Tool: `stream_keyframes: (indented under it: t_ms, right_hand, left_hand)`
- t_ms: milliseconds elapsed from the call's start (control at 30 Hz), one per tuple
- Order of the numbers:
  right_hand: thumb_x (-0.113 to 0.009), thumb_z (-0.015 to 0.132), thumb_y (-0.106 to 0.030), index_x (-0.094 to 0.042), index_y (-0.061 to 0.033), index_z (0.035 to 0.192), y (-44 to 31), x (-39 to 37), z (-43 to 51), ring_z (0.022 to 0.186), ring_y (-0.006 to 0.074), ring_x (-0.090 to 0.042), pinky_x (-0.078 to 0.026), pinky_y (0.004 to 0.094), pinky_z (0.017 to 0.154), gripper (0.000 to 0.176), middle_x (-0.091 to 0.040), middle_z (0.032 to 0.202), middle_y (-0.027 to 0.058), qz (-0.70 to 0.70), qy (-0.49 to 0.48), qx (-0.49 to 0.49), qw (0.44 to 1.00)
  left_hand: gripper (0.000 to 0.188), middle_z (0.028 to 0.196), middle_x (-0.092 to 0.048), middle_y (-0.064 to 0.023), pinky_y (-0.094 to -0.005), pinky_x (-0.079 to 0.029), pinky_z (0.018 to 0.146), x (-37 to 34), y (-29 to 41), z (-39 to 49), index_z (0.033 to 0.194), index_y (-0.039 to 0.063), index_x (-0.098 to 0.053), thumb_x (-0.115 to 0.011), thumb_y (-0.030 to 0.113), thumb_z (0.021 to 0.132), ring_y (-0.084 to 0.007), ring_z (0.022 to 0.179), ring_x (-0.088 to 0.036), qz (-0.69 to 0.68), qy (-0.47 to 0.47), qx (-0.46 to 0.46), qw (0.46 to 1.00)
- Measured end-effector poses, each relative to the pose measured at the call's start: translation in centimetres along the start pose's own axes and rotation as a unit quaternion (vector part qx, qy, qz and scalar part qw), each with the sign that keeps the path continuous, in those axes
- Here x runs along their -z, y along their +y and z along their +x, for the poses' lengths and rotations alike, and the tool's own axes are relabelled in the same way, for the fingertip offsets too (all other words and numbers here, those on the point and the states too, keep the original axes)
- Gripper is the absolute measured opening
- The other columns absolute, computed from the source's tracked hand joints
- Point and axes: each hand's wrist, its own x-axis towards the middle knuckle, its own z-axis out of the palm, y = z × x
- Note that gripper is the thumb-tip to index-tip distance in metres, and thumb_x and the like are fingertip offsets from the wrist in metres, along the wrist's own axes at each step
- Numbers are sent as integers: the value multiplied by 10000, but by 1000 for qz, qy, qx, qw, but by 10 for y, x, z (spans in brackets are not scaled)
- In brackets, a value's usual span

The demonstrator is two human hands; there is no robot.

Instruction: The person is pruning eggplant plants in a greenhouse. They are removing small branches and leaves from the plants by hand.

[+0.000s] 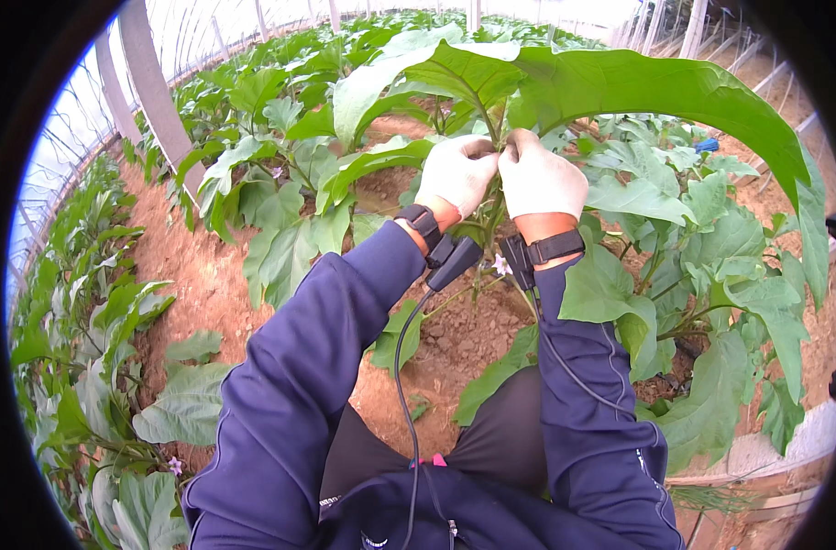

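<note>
An eggplant plant with broad green leaves (597, 82) stands before me, its upper stem (498, 127) rising between my hands. My left hand (459, 172), in a white glove, pinches at this stem from the left. From the right, my right hand (538, 175), gloved alike, has its thumb and fingers closed at the same spot. The fingertips partly hide what lies between them, so a thin tie or shoot there cannot be made out. Below the hands, a pale purple flower (502, 265) hangs beside the lower stem.
Black straps with small devices (452, 261) sit on both wrists, and a cable (403, 385) runs down from the left one. More eggplant plants (707, 275) crowd the right. A slanted post (158, 96) rises at left beside a bare soil path (191, 268).
</note>
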Motion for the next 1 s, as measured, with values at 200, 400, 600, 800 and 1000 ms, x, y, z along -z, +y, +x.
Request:
stream_keyframes:
  t_ms: [200, 400, 600, 800, 1000]
  right_hand:
    - [-595, 940, -332, -704, -191, 1030, -7, -2, -6, 761, 362, -712, -552, 467, 681, 200, -725, 795, 127, 91, 63, 18, 994]
    - [-649, 903, -305, -731, -125, 965, 13, -18, -52, 727, 307, -727, -565, 400, 692, 208, -735, 791, 114, 275, 143, -90, 946]
    - [-532, 946, -337, -745, -179, 1073, 55, -69, -82, 996, 359, -695, -539, 448, 917, 294, -742, 1064, 100, 206, -17, -179, 962]
    - [-528, 950, -330, -736, -181, 1121, 59, -107, -72, 1049, 336, -680, -529, 432, 931, 308, -733, 1119, 90, 261, -59, -258, 928]
    - [-554, 928, -294, -753, -170, 1077, 56, -133, -42, 1034, 338, -682, -533, 438, 904, 279, -736, 1084, 116, 362, -28, -309, 879]
  left_hand:
    - [337, 924, -744, -160, -318, -538, 782, 6, -1, 3, 1048, -44, -718, -691, 248, 880, -207, 855, -712, -27, -21, 39, 999]
    - [318, 901, -769, -131, -313, -545, 779, 9, -10, 10, 997, 5, -768, -703, 274, 841, -211, 806, -725, -90, -37, 104, 990]
    - [386, 906, -766, -113, -303, -553, 754, 14, -12, 13, 1071, -6, -758, -675, 326, 892, -170, 783, -724, -49, -51, 148, 986]
    - [406, 1236, -685, -146, -288, -575, 848, 15, -22, 5, 1326, -60, -601, -635, 99, 954, -221, 1030, -712, -190, -112, 185, 958]
    - [420, 1425, -503, -223, -412, -424, 1132, 17, -48, 28, 1424, -83, -416, -466, 79, 1039, -327, 1349, -498, -103, -249, 125, 955]
